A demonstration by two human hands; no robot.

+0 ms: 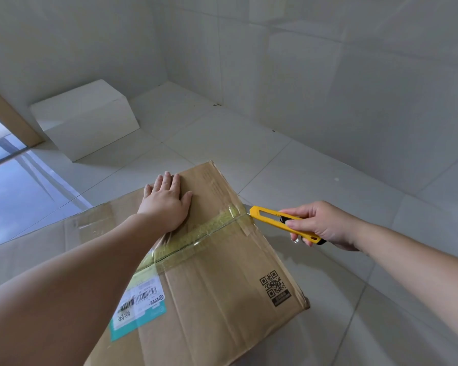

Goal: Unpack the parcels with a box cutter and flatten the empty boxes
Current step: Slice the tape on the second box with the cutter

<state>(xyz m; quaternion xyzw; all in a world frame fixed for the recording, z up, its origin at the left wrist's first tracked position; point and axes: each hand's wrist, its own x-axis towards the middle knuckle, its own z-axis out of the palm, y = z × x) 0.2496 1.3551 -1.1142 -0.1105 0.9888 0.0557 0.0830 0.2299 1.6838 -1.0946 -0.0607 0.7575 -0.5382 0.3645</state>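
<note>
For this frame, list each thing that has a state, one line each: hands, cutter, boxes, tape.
left hand: flat, pressing on the cardboard box top
right hand: holds the box cutter
box cutter: tip at the tape's right end
cardboard box: closed, flaps down
tape: over the centre seam; whether cut is unclear
white box: closed, on the floor, untouched
</note>
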